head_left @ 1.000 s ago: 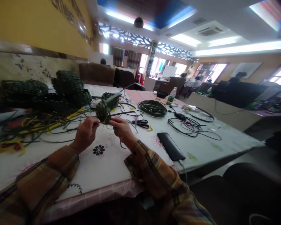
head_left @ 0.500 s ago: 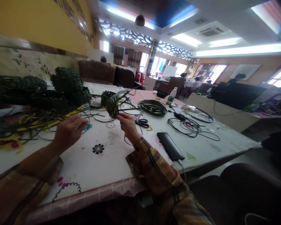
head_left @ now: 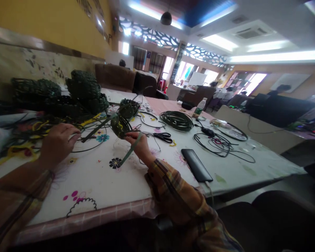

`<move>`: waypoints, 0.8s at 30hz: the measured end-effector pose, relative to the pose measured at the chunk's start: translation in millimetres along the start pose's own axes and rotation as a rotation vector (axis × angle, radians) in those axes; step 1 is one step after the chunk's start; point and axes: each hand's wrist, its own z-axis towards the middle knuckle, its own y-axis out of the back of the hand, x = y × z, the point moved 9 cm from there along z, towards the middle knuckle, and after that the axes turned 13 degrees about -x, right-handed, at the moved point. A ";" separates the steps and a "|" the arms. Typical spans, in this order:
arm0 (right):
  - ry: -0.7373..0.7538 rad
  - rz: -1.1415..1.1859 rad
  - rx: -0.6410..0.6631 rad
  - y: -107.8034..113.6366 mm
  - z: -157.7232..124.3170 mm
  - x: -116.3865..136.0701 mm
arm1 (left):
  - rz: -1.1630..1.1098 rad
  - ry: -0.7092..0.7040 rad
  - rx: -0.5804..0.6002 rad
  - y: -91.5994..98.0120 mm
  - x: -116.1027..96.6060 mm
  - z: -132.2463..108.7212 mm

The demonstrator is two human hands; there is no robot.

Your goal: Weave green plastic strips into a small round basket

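My right hand (head_left: 139, 145) is closed, pinching the lower edge of a small woven piece of dark green strips (head_left: 118, 126) above the table. One loose green strip (head_left: 131, 150) hangs down past its fingers; another reaches out to the left. My left hand (head_left: 58, 140) is to the left, thumb and fingers drawn together. The end of the leftward strip (head_left: 94, 132) is close to its fingertips, but whether they grip it I cannot make out. Just behind the held piece sits a small dark woven basket (head_left: 129, 107). Black-handled scissors (head_left: 163, 137) lie right of my right hand.
Dark woven baskets (head_left: 84, 87) are piled at the back left, beside loose green and yellow strips (head_left: 23, 147). To the right are a coil of green strip (head_left: 176, 121), a phone (head_left: 196, 165) on a cable, black cable loops (head_left: 212, 145) and a bottle (head_left: 200, 107).
My left hand has moved left, away from the woven piece. The piece has turned in my right hand, and a loose strip now hangs in front of that hand. The view has shifted slightly.
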 end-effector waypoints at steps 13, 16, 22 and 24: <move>0.274 -0.282 0.082 -14.8 -19.4 18.7 | -0.489 0.645 0.252 -77.3 -70.2 -30.0; 0.275 -0.301 0.095 -15.7 -21.0 19.7 | -0.750 0.917 0.320 -91.0 -59.9 -47.3; 0.317 -0.424 0.086 -16.4 -23.2 20.5 | -0.746 0.874 0.303 -84.3 -60.0 -43.9; 0.346 -0.483 0.077 -16.9 -23.4 21.3 | -0.561 0.721 0.295 -75.6 -62.1 -35.8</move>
